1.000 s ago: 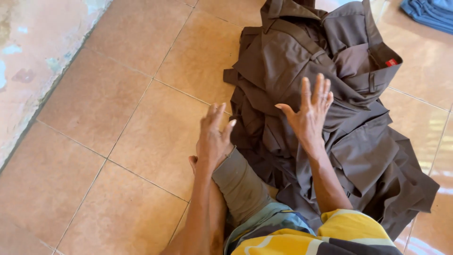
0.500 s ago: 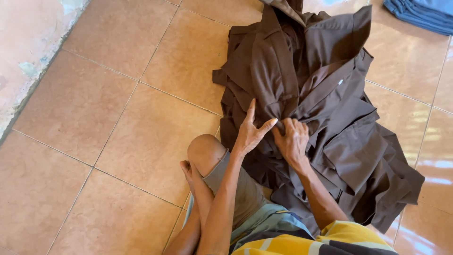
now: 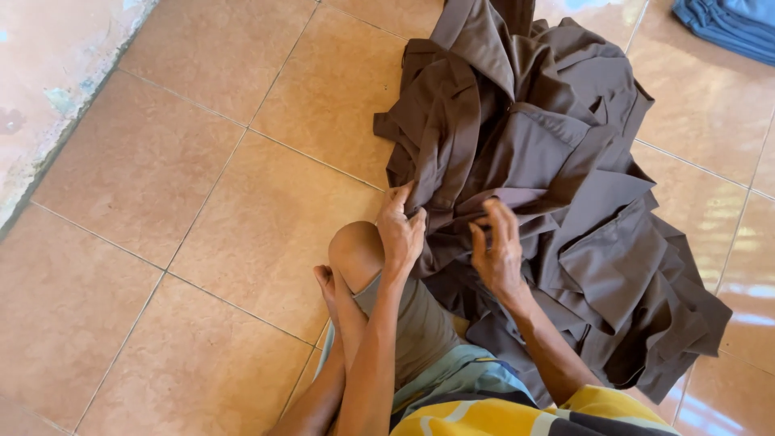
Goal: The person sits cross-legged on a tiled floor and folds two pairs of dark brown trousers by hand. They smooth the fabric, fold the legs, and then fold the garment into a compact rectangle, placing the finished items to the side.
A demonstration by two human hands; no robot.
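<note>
Sitting on the tiled floor (image 3: pixel 202 210), knee (image 3: pixel 355 246) drawn up. The pile of brown garments (image 3: pixel 549 202) lies just right of my knee and runs to the far right, layers crumpled over one another.

My left hand (image 3: pixel 401 230) is closed on a fold at the pile's near left edge, fingers curled into the cloth. My right hand (image 3: pixel 499 250) is just beside it, fingers bent onto the fabric, pinching the same fold as far as I can tell.

Risks, as I judge them:
- Layers overlap heavily; lifting this fold may drag several garments up at once.
- Part of the pile sits against my leg, so cloth could catch there and twist.
- Collars and flaps stick out at the far end; a hard tug could tangle them further.

Blue cloth (image 3: pixel 726 24) lies far right, well apart.
</note>
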